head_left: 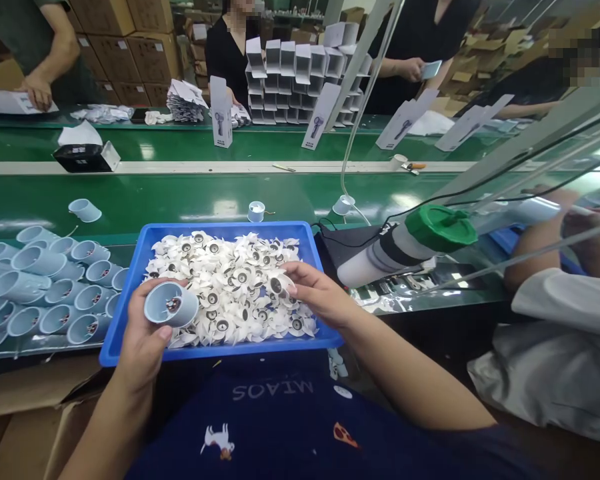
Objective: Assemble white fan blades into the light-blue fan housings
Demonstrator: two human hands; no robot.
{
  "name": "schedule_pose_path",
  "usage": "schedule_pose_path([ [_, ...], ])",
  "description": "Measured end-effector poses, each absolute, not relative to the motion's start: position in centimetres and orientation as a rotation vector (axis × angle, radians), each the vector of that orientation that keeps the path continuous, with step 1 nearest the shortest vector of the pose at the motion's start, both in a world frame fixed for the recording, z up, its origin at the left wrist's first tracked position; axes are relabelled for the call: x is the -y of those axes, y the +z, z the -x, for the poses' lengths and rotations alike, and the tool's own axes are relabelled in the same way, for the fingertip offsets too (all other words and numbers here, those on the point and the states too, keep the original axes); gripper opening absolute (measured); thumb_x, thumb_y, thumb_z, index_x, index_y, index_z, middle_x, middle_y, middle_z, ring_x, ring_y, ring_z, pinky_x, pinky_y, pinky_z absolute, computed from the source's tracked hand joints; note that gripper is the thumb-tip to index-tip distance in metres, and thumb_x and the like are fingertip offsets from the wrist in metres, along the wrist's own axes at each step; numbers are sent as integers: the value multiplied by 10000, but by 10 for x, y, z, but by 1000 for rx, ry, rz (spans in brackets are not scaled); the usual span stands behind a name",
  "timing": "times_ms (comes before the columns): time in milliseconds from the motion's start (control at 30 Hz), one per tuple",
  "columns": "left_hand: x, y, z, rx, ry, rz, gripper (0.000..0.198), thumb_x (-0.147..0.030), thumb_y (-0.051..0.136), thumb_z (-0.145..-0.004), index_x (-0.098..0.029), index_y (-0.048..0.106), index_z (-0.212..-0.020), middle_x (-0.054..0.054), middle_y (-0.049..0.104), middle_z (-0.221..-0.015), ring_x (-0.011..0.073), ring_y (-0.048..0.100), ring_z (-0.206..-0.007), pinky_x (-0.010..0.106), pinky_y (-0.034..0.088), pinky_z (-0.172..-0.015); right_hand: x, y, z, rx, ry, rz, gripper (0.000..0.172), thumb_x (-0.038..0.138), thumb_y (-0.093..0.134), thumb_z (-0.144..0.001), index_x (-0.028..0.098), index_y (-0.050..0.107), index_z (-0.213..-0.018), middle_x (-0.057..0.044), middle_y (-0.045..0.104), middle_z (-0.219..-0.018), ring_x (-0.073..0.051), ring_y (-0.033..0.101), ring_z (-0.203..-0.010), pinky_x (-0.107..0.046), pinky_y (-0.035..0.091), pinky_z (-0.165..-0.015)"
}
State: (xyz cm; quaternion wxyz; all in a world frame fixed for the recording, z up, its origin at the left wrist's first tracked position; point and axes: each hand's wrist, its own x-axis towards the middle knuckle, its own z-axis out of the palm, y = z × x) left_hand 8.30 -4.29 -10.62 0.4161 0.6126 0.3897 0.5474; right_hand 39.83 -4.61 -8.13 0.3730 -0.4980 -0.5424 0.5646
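My left hand (147,340) is wrapped round a light blue plastic cup-shaped housing (155,308), its open end facing me and small copper-coloured parts showing inside. My right hand (320,293) pinches a white fan impeller (276,284) with a dark round hub, just above the heap. Under both hands lies a blue tray (225,230) filled with many loose white impellers (243,277). To the left, many more light blue housings (20,287) are stacked on their sides, several with wires and parts visible inside.
A white cylinder with a green lid (430,230) leans right of the tray. Single housings (85,210) stand on the green conveyor (180,193), with upright white boxes (222,123) beyond. Co-workers stand across the line; another person's arm (545,233) is at right. A cardboard box (30,427) sits lower left.
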Motion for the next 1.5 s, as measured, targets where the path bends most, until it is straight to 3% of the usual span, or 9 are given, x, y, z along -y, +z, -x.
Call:
schedule_pose_path([
  [267,57,-87,-111,-1066,947,-2060,664,-471,746,-842,-271,496,-1424,113,650,-1289,307,663,-1145,429,557,-956,69,-84,-378,872,1914,845,537,518,859,-688,218,618,-1063,2,636,-854,-144,641,-722,-321,557,-741],
  [567,60,-68,-136,-899,897,-2498,545,-450,722,-879,-231,532,-1340,102,706,-1232,276,652,-1170,417,495,-1043,72,-68,-373,973,1882,657,384,407,865,-790,211,670,-1056,5,667,-914,-105,623,-784,-233,512,-753],
  [767,62,-72,-140,-963,935,-2524,505,-446,722,-876,-214,565,-1296,110,732,-1198,272,694,-1100,398,535,-970,82,-41,-370,2046,770,986,224,154,636,-928,192,674,-1145,-73,634,-1027,-185,597,-900,-333,493,-818],
  [900,65,-79,-147,-977,1033,-2573,458,-371,678,-911,-214,559,-1325,115,743,-1195,276,711,-1105,407,542,-983,80,-35,-357,2337,409,1234,102,185,719,-903,200,736,-1002,-54,597,-952,-184,574,-824,-285,427,-670],
  [1000,67,-81,-152,-1073,1103,-2536,495,-359,669,-916,-237,539,-1379,112,732,-1230,282,701,-1141,410,543,-1001,70,-41,-352,2318,481,1255,116,239,793,-860,240,762,-971,-30,552,-932,-151,545,-776,-250,364,-604],
  [1133,60,-81,-146,-1049,1069,-2497,554,-435,700,-898,-274,537,-1402,93,731,-1223,286,699,-1121,421,541,-1000,67,-43,-370,2129,741,1101,146,369,738,-915,233,772,-958,-25,502,-875,-158,539,-780,-281,437,-680],
  [1267,40,-77,-124,-1172,1120,-2475,597,-472,770,-831,-303,579,-1370,91,646,-1306,312,616,-1202,489,486,-1055,88,-42,-419,1817,986,968,410,598,591,-960,243,757,-840,-33,504,-825,-172,531,-740,-305,457,-671],
  [1400,5,-66,-112,-1248,925,-2495,612,-451,729,-866,-310,519,-1423,78,627,-1212,265,619,-1086,448,538,-938,110,-66,-456,1598,924,1126,263,536,636,-955,313,772,-976,-43,579,-899,-177,578,-795,-286,484,-710],
  [1500,-29,-59,-122,-1081,887,-2595,401,-391,665,-921,-286,590,-1301,77,621,-1198,242,620,-1089,411,545,-916,121,-88,-461,1512,937,1192,214,489,664,-944,304,771,-934,-51,619,-912,-193,618,-874,-279,518,-767],
])
